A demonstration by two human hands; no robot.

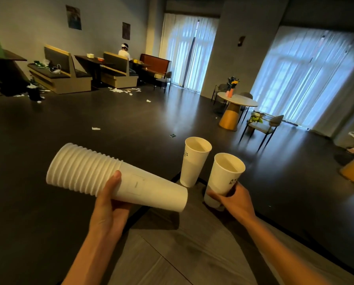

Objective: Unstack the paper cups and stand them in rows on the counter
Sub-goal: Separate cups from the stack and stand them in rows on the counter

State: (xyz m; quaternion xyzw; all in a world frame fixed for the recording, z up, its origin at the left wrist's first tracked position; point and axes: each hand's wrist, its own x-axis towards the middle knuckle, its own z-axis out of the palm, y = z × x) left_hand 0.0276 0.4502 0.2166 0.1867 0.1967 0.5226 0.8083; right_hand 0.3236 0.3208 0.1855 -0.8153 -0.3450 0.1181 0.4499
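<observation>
The print on the single white paper cup, gripped by the right hand, is partly hidden; a nested white cup stack is clasped by the left hand above the grey wood-grain counter, lower centre.

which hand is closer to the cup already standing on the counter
Right. The right hand, gripping a single cup, sits just beside the standing cup. The left hand holds the stack farther off.

Floor: dark, glossy (paper scraps scattered)
Windows: tall, white-curtained, bluish daylight
Seating: booth benches along wall
Round table: flowers on top
</observation>
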